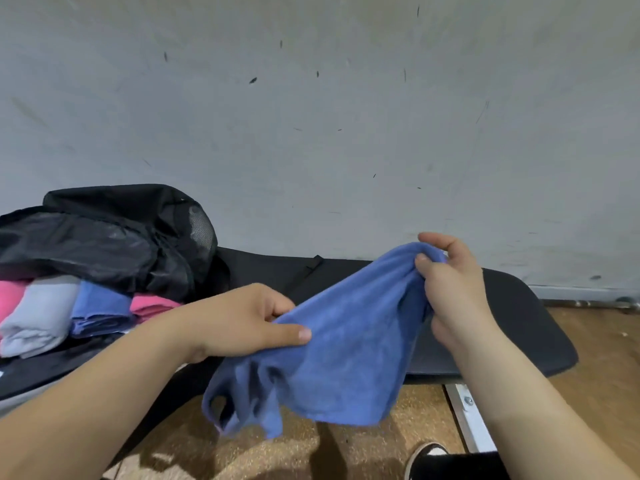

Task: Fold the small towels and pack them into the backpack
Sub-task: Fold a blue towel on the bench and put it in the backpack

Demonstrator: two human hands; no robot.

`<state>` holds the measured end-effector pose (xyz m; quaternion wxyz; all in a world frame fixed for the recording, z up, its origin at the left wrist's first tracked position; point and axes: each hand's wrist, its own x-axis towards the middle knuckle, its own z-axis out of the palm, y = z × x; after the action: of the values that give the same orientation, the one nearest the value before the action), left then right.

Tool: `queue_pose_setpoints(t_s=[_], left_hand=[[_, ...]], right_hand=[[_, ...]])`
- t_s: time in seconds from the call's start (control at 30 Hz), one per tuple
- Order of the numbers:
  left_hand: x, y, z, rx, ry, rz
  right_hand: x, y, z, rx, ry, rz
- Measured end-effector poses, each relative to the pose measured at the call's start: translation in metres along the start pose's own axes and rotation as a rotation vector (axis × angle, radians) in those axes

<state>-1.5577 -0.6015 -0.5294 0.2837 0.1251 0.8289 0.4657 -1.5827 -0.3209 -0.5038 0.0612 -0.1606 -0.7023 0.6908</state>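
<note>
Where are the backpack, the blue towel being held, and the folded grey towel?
backpack [104,233], head view, black upper flap.
held blue towel [346,344], head view, middle of the hanging cloth.
folded grey towel [41,313], head view, its top face.

Blue towel [332,344]: unfolded, rumpled, held in the air, upper edge pinched by left hand [242,323] and right hand [450,282], lower corners hanging loose. Black backpack [114,237]: lying open at left. Under its flap, side by side, folded: pink towel [10,296], grey towel [41,313], folded blue towel [100,306], second pink towel [152,306].
</note>
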Motion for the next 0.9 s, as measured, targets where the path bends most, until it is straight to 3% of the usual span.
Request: queue_pose_setpoints(t_s=[0.07,0.23,0.47,0.6,0.77,0.9], left_hand=[[0.005,-0.003,-0.006,-0.040,0.000,0.002],[0.023,0.002,-0.003,-0.042,0.252,0.060],[0.043,0.037,0.024,-0.016,0.424,0.188],[0.047,0.036,0.024,-0.023,0.452,0.156],[0.052,0.018,0.018,-0.085,0.241,0.084],[0.047,0.005,0.010,0.021,0.098,0.006]], right_hand=[[0.011,0.002,-0.003,-0.096,-0.008,0.002],[0.022,0.008,0.010,-0.242,-0.156,0.021],[0.004,0.021,0.036,-0.239,-0.727,-0.054],[0.002,0.016,0.035,-0.338,-0.625,-0.091],[0.008,0.013,0.026,-0.353,-0.390,-0.066],[0.030,0.012,0.011,-0.249,-0.131,-0.070]])
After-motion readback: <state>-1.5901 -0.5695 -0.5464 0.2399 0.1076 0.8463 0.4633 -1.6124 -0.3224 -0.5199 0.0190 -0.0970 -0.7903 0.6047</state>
